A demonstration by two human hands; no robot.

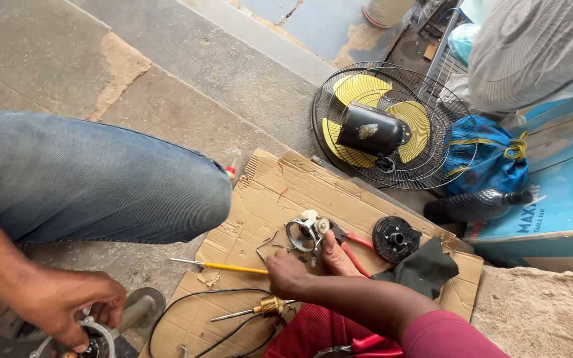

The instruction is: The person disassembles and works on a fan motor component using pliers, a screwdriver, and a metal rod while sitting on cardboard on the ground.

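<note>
Right hand on metal fan part, cardboard

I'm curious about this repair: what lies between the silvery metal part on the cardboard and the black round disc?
Red-handled pliers lie between the silvery part and the black disc, seen in the head view.

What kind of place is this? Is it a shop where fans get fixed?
Probably an informal fan repair spot on a stone floor: a caged fan with yellow blades, small motor parts, and screwdrivers on flattened cardboard.
</note>
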